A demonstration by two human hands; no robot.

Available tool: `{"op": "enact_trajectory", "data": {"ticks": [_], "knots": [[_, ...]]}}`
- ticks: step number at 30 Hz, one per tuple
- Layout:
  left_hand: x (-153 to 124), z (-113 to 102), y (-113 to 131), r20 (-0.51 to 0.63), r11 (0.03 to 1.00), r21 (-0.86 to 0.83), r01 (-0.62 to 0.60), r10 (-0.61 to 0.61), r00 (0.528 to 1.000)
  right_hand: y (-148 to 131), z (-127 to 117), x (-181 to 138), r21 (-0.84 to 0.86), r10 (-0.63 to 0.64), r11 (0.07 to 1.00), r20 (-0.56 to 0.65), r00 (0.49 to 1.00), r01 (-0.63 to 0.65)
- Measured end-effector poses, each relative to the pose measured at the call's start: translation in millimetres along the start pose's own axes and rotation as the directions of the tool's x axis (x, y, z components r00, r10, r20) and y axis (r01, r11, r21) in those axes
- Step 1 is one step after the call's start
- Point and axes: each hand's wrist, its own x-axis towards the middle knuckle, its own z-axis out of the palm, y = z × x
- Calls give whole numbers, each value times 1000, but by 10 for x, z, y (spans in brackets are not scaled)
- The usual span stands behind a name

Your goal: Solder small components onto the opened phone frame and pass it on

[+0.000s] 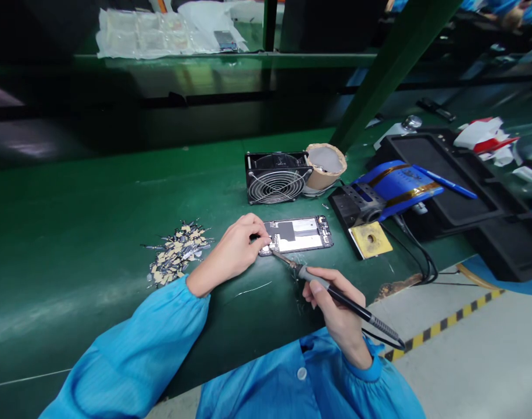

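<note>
An opened phone (300, 234) with its insides showing lies flat on the green bench. My left hand (237, 251) rests on the phone's left end, fingers curled and pinched at its corner; what they pinch is too small to make out. My right hand (335, 308) is closed around a soldering iron (335, 294) held like a pen. The iron's tip touches the phone's lower left corner, right by my left fingertips. Both arms are in blue sleeves.
A small black fan (277, 177) and a tape-wrapped cup (325, 166) stand behind the phone. The soldering station (379, 195) with its yellow sponge (371, 240) sits to the right, beside black trays (457, 174). A heap of small metal parts (178, 253) lies to the left.
</note>
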Motion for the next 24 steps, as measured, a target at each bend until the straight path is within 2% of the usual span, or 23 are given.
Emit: {"op": "enact_trajectory", "data": {"ticks": [6, 12, 24], "knots": [[2, -11, -3, 4, 1000, -10, 10, -10, 1000, -19, 8, 11, 2, -18, 1000, 5, 1000, 18], [-6, -11, 18, 6, 1000, 11, -1, 1, 1000, 23, 9, -26, 54, 7, 999, -67, 998, -3], [-2, -21, 26, -7, 1000, -5, 13, -13, 1000, -18, 25, 20, -7, -12, 1000, -1, 1000, 12]]}}
